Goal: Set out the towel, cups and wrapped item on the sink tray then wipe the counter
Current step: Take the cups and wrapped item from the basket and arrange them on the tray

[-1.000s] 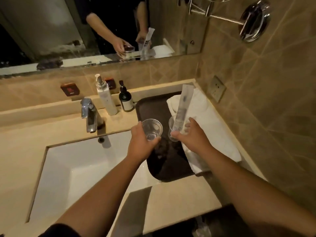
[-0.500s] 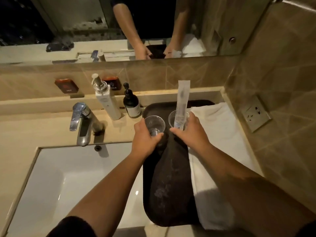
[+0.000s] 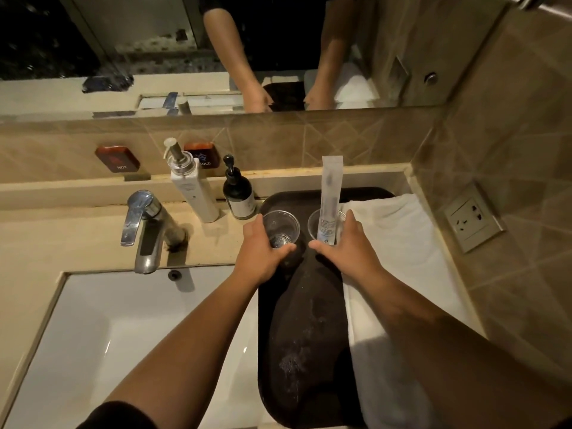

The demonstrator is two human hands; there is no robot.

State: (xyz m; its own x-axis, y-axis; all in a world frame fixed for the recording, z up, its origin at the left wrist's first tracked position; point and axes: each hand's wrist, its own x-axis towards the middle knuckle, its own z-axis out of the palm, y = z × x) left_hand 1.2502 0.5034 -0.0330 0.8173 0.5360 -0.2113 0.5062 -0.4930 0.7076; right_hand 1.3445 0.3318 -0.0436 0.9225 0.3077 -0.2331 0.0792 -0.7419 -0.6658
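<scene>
A dark oval tray [image 3: 305, 329] lies on the counter right of the basin. A white folded towel [image 3: 399, 243] covers its right side. My left hand [image 3: 261, 252] grips a clear plastic cup [image 3: 281, 226] at the tray's far end. My right hand [image 3: 349, 249] holds a second clear cup [image 3: 314, 226] with a long wrapped item [image 3: 330, 199] standing upright in it. The two cups sit side by side, low over the tray; whether they touch it I cannot tell.
A white basin [image 3: 130, 335] and chrome tap [image 3: 145, 227] lie to the left. A white pump bottle [image 3: 193, 184] and a dark pump bottle [image 3: 238, 193] stand behind the tray's left corner. A wall socket [image 3: 473, 221] is on the right tiled wall, a mirror above.
Both hands have carried the cups away from me toward the tray's far end and lowered them. The wrapped item has gone from tilted to upright in the right cup.
</scene>
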